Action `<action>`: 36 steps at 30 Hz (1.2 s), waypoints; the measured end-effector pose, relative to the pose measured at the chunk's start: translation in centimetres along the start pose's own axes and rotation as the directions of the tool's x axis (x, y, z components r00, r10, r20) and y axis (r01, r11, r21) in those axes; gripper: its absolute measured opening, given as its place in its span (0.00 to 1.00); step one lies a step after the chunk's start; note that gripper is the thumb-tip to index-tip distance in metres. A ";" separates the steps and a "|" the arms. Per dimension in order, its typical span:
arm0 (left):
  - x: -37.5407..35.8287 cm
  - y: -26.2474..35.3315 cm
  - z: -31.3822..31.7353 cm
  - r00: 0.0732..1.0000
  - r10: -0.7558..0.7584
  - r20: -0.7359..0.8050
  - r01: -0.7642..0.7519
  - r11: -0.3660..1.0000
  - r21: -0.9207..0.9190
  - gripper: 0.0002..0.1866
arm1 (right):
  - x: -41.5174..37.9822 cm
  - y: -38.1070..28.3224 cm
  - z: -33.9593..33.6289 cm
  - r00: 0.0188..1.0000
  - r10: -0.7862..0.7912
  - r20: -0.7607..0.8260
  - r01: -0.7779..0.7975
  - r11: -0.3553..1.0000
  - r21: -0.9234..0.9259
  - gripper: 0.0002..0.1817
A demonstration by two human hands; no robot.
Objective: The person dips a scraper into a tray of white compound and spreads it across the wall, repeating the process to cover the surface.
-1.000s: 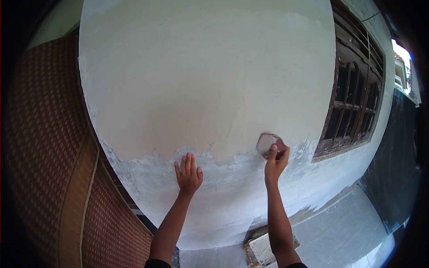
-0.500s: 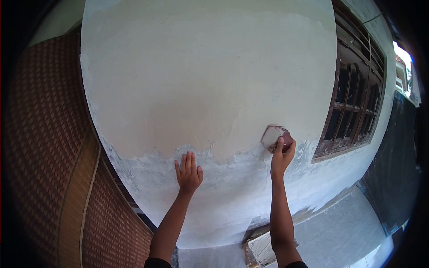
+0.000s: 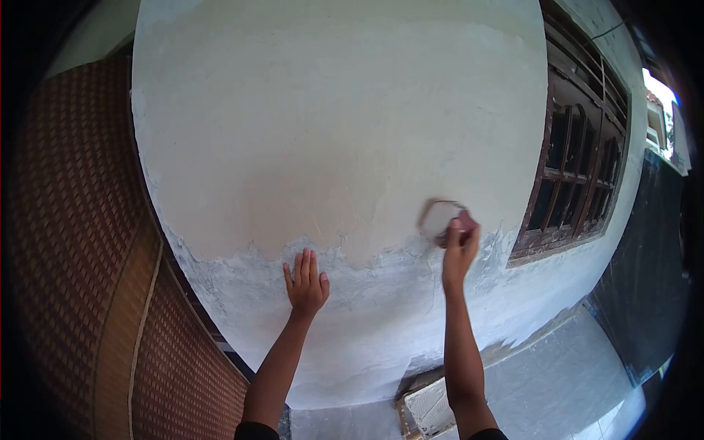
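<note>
Two hands, well apart: we see the L hand (image 3: 306,286) flat on the wall (image 3: 323,125), just lower left of frame ctr., fingers extended, slightly spread, prob. for bracing. The R hand (image 3: 458,258), right of ctr., pinches the reddish-brown flat tool (image 3: 466,219) betw. thumb and fingers, thumb on the near side, prob. for control of its edge. Tool is blurred; we can't confirm wall contact. Whitish-topped item (image 3: 428,408): bottom, right of ctr.

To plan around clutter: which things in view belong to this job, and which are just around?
Belonging to the job:
flat reddish tool in the right hand
left hand, on the patchy wall

Apparently just around:
window
woven panel
dark sheet
pale object on the floor, role unclear
</note>
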State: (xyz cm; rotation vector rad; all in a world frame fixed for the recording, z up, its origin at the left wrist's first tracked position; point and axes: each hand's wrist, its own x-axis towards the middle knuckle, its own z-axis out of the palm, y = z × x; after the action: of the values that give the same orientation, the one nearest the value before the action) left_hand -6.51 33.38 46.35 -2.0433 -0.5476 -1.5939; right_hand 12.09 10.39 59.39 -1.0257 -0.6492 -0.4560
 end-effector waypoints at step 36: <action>-0.2 -0.3 0.1 1.000 0.014 -0.006 -0.014 1.000 -0.008 0.29 | -1.6 5.0 -1.3 0.975 -0.112 0.191 0.140 0.980 -0.143 0.09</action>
State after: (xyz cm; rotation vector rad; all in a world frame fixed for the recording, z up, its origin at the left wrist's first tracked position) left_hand -6.68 33.70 46.18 -2.0435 -0.5250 -1.5959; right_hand 14.41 11.58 54.61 -1.1884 -0.8565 -0.5349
